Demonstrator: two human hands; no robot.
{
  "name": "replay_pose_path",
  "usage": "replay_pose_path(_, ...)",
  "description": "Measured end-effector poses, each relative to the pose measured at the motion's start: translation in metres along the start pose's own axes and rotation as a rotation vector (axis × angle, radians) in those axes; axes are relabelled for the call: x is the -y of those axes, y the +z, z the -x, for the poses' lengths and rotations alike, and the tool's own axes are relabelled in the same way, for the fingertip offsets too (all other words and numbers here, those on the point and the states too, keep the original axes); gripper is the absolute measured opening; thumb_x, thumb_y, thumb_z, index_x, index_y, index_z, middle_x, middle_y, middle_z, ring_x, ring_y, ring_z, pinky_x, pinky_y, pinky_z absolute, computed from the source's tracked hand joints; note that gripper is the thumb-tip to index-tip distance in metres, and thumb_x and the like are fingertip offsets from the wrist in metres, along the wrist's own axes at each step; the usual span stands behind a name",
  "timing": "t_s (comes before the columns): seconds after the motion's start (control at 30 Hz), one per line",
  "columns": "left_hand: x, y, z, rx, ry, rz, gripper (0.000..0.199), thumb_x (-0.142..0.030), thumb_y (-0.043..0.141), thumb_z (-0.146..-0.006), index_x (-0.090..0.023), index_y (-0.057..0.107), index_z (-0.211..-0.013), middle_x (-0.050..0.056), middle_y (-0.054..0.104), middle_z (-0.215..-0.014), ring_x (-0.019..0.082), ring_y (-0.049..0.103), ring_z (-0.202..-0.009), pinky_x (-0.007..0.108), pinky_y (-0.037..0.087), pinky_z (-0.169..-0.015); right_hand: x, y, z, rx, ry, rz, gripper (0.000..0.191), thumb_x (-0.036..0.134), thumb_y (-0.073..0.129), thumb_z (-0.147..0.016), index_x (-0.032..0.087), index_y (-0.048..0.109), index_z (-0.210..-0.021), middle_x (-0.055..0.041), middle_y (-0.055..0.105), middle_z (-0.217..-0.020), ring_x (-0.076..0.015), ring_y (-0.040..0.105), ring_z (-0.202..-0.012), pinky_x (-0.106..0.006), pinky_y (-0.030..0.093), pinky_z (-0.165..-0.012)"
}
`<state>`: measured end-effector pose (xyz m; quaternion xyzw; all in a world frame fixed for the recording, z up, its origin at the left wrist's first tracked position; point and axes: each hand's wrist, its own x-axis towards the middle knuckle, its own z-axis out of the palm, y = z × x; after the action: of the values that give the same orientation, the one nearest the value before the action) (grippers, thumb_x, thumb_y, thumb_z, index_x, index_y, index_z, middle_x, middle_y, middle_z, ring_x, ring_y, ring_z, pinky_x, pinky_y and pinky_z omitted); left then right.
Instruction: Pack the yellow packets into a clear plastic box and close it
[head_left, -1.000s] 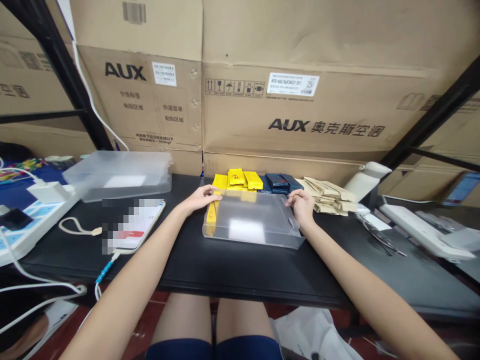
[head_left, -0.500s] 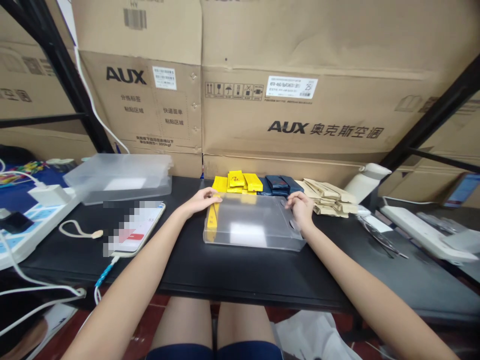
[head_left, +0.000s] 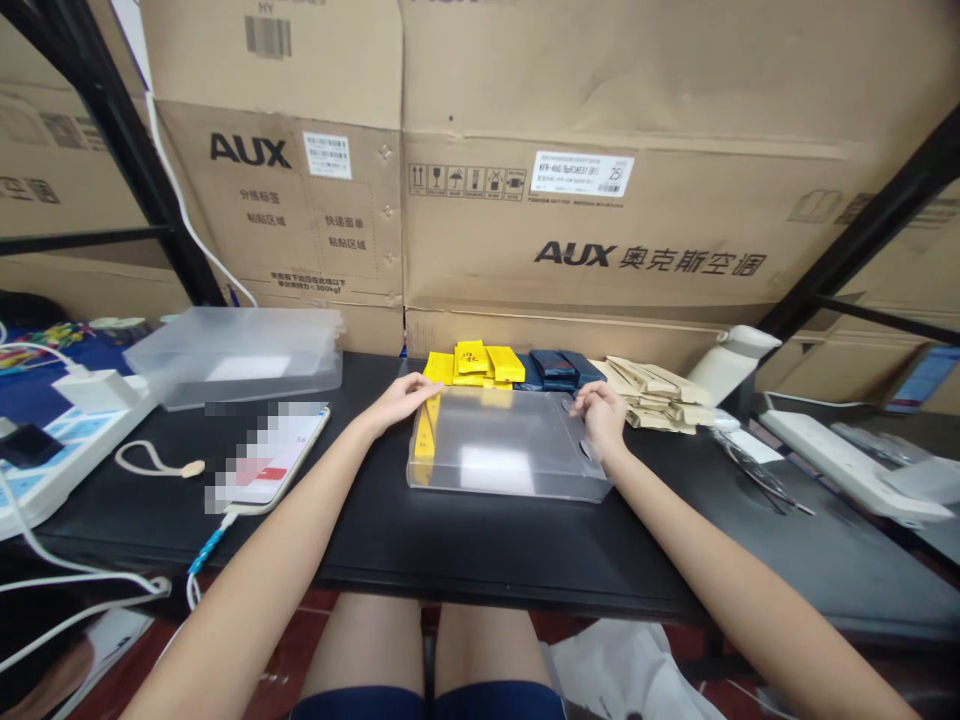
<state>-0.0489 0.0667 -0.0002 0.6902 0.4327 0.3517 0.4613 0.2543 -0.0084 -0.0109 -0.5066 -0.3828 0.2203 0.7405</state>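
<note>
Clear case [head_left: 495, 435]: was smooth, glossy plastic
Yellow packets [head_left: 506, 363]: looked glossy
Tan packets [head_left: 654, 379]: looked papery, matt
Bench [head_left: 450, 550]: looked smooth, with a dull sheen
Cartons [head_left: 322, 65]: were matt cardboard

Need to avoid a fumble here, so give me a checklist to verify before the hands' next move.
1. Left hand at the clear case's far left corner: ok.
2. Right hand at its right side: ok.
3. Case resting on the black tabletop: ok.
4. Yellow strip visible through its left end: ok.
5. Phone apart from the case: ok.
6. Firm grip by both hands: cannot tell.
</note>
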Motion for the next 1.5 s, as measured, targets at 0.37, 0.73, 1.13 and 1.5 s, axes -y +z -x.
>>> replay_pose_path(0.37,0.011,0.001,-0.009,-0.117,0.033,0.034,0.043,-0.054,0.052,-0.077,-0.019,0.063,-0.101,0.004,0.067,-0.094,0.018,0.059,-0.083,0.028,0.044,-0.075,0.002,0.001,0.001,0.002,0.001,0.015,0.014,0.009,0.04,-0.052,0.019,0.05,-0.055,0.0059,0.047,-0.037,-0.0087,0.044,-0.033,-0.019,0.034,-0.038)
replay_pose_path(0.73,0.021,-0.001,-0.015,-0.038,0.069,0.024,0.052,-0.059,0.043,-0.082,-0.021,0.062,-0.113,0.007,0.061,-0.124,0.025,0.054,-0.114,0.033,0.039,-0.095,0.0,0.0,0.001,0.016,-0.008,0.028,0.014,0.01,0.04,-0.053,0.019,0.051,-0.055,0.0055,0.048,-0.038,-0.0085,0.044,-0.033,-0.019,0.034,-0.038)
replay_pose_path(1.13,0.021,0.0,-0.019,-0.078,-0.049,0.087,0.055,-0.061,0.042,-0.08,-0.017,0.062,-0.105,0.008,0.068,-0.104,0.022,0.061,-0.097,0.03,0.045,-0.082,-0.003,-0.001,0.001,0.029,-0.016,0.038,0.013,0.01,0.041,-0.055,0.018,0.051,-0.056,0.0053,0.048,-0.039,-0.0085,0.044,-0.033,-0.019,0.035,-0.039)
replay_pose_path(1.5,0.025,-0.001,-0.022,-0.127,-0.06,0.187,0.052,-0.059,0.046,-0.079,-0.014,0.059,-0.102,0.011,0.067,-0.1,0.018,0.063,-0.084,0.028,0.045,-0.073,-0.005,-0.001,0.0,0.039,-0.004,0.029,0.011,0.012,0.043,-0.055,0.019,0.051,-0.056,0.0056,0.049,-0.039,-0.0088,0.044,-0.033,-0.019,0.034,-0.039)
